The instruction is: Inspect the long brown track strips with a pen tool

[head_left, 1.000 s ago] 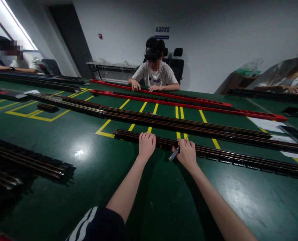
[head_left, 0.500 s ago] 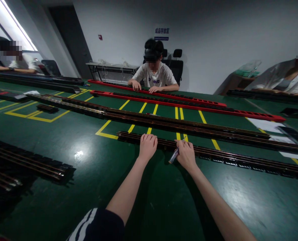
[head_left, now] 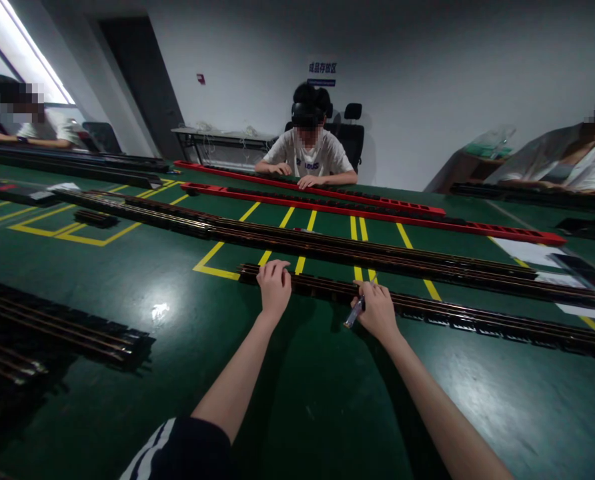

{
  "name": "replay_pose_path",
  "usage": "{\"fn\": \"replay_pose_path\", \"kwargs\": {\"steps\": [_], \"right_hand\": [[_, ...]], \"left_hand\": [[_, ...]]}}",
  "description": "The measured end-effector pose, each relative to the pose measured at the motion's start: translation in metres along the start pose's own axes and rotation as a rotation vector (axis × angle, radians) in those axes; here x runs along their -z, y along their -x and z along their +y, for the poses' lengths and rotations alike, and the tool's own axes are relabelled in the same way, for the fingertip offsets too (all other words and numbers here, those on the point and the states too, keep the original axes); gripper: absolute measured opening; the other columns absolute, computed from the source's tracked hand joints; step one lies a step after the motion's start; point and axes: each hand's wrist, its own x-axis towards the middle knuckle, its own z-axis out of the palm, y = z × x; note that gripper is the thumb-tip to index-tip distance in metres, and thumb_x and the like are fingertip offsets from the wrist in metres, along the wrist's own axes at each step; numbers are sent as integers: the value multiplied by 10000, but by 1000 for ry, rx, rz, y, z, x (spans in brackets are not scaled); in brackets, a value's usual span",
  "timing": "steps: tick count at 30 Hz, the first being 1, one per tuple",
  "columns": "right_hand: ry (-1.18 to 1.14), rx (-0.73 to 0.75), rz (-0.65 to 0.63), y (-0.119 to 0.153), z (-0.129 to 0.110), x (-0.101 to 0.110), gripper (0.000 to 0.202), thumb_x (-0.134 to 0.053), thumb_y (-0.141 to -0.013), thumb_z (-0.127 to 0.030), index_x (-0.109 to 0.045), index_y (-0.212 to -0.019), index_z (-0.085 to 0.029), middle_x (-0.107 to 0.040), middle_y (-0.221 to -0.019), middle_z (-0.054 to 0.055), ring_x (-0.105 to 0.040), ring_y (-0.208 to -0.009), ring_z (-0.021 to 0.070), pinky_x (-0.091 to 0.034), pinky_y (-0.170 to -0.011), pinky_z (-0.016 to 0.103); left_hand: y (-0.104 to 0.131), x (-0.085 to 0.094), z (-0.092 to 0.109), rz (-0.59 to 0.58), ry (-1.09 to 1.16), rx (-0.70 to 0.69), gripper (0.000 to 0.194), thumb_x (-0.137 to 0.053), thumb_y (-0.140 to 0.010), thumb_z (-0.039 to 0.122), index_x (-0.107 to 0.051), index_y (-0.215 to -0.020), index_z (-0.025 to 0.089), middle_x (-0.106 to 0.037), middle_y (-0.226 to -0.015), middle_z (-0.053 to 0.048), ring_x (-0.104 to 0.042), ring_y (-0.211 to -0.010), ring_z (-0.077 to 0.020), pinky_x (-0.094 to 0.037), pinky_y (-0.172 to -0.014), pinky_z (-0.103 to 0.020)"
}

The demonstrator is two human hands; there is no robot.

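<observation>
A long black slotted strip (head_left: 322, 287) with copper-coloured lines along it lies across the green table in front of me. Near its left end, my left hand (head_left: 275, 287) is closed over it, fingers curled on the far side; the fingertips are partly hidden. Farther right, my right hand (head_left: 377, 308) rests against the same strip. Its fingers are wrapped round a slim tool with a clear handle (head_left: 355, 312), which looks like a screwdriver. The handle points down towards me, and its tip is hidden by the hand.
More black strips (head_left: 297, 243) lie just beyond, and two red strips (head_left: 377, 212) farther back. Another stack of black strips (head_left: 62, 320) is at the left. Papers (head_left: 527, 252) and a dark flat device (head_left: 580, 272) lie at the right. A co-worker (head_left: 307, 153) sits opposite; others sit at both sides.
My left hand has slid left along the strip, towards its end. My right hand has shifted slightly right and turned, still holding the tool, whose tip no longer shows clearly.
</observation>
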Motion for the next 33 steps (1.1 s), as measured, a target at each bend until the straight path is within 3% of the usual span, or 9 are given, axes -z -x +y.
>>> {"fn": "replay_pose_path", "kwargs": {"steps": [7,9,13,18,24,27,30,33], "right_hand": [[-66,0,10,0,2,0,218,-454,-834,-232,-538,-1023,-162,-644,-816,81,-599,-805,260,-387,-783,368],[-77,3,29,-1,3,1,233,-461,-860,-277,-537,-1047,-160,-639,-805,77,-599,-800,260,-392,-791,373],[-82,-22,37,0,2,1,244,-445,-908,-314,-534,-1082,-168,-652,-829,77,-605,-807,251,-390,-841,388],[-64,-31,63,1,4,0,231,-441,-919,-313,-558,-1069,-183,-679,-1001,113,-604,-954,260,-388,-868,389],[-124,-124,93,4,12,-3,312,-393,-925,-312,-590,-1135,-191,-672,-1044,114,-592,-1006,266,-399,-858,408],[-187,-229,132,0,9,-5,344,-335,-928,-326,-633,-1052,-208,-678,-989,98,-592,-968,270,-415,-812,411],[-321,-288,203,-13,-14,-3,370,-313,-927,-347,-659,-893,-217,-673,-875,83,-598,-876,256,-435,-780,396],[-563,-288,187,-31,-55,-1,360,-364,-924,-411,-648,-814,-221,-659,-785,59,-610,-782,226,-462,-747,364]], "left_hand": [[-25,38,-67,172,-100,289,252,-439,-858,223,-633,-1016,199,-606,-1150,-131,-499,-1110,-312,-404,-930,-462],[-32,47,-87,128,-43,394,243,-417,-859,236,-634,-962,194,-652,-1061,-113,-558,-1048,-276,-420,-922,-415],[-39,61,-114,-37,90,436,287,-367,-880,322,-623,-829,204,-693,-829,-44,-635,-830,-207,-464,-768,-299],[-40,63,-118,-135,57,406,370,-342,-889,414,-612,-741,209,-667,-714,-30,-627,-725,-197,-445,-653,-275],[-43,60,-113,-230,-8,349,417,-324,-906,450,-524,-624,218,-638,-651,-27,-600,-664,-192,-397,-596,-274],[-44,60,-111,-246,-57,335,396,-346,-911,431,-486,-606,221,-618,-632,-9,-584,-647,-176,-373,-583,-261],[-44,62,-108,-259,-64,330,382,-367,-914,413,-472,-604,218,-600,-615,2,-574,-625,-165,-371,-579,-255],[-43,64,-105,-261,-31,340,368,-376,-919,387,-477,-608,218,-606,-621,2,-575,-618,-162,-377,-577,-255]]}}
